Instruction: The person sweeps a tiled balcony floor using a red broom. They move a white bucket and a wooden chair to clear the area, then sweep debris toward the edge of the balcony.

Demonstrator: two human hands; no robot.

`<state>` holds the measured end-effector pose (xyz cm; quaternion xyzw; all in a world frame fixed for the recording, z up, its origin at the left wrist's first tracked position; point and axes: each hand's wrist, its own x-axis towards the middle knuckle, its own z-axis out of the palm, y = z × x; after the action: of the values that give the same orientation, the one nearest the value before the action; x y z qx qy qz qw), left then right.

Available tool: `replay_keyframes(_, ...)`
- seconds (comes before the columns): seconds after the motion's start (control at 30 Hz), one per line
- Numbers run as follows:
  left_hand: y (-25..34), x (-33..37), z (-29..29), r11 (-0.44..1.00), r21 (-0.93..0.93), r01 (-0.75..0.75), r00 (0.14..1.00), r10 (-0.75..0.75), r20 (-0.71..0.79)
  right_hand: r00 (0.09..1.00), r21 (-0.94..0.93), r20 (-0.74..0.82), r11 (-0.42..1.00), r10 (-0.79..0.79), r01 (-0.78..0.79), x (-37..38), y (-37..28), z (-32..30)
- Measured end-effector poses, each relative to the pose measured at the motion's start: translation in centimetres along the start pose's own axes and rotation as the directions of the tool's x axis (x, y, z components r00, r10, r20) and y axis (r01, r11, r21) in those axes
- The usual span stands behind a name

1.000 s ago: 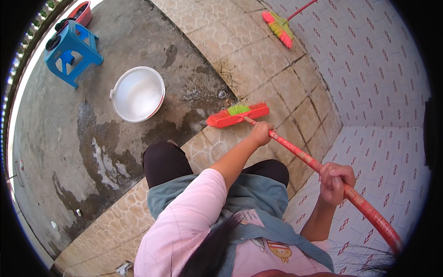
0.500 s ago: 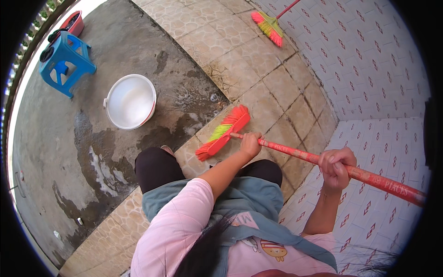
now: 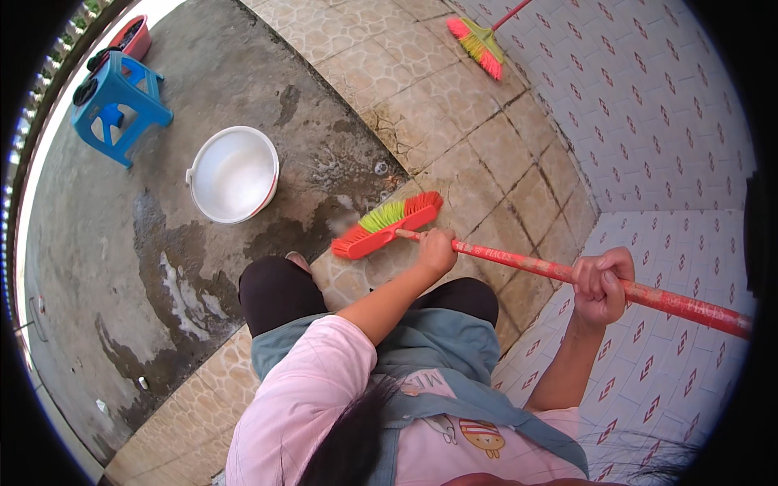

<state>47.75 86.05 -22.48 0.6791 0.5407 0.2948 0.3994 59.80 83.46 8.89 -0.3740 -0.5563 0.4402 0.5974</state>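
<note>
Both my hands are wrapped round the red handle of a broom [image 3: 519, 265], which slants across in front of me. My left hand [image 3: 438, 250] grips low on it, close to the broom head [image 3: 397, 231], a red block with red and yellow-green bristles. Farther up the handle, my right hand [image 3: 602, 283] holds on at the right. The bristles face away from me, over the seam where tan tiles meet grey concrete. From this angle I cannot tell whether they touch the floor.
On the wet concrete stands a white bucket [image 3: 234, 174] with whitish foam or liquid inside. A blue stool [image 3: 121, 105] and a red basin [image 3: 134, 39] are at the far left. A second broom [image 3: 478, 44] leans by the tiled wall [image 3: 640, 105] on the right. Foam streaks [image 3: 182, 296] lie left of me.
The broom head has shifted a little left and away from me and turned, showing more of its bristles. My right hand has moved slightly right and up. Both hands keep their grip.
</note>
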Motion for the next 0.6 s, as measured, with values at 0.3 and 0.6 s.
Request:
replay_keyframes(0.3,1.4,1.7,4.1,0.999,0.02,-0.049,0.998,0.049,0.033,1.0,-0.111,0.024,0.994,0.014,-0.011,-0.7,-1.2,-0.9)
replay_keyframes(0.6,2.2,7.3,3.0,0.99,-0.04,-0.137,0.982,0.141,0.123,0.994,-0.308,0.039,0.945,-0.102,0.109,-2.1,-0.4,3.4)
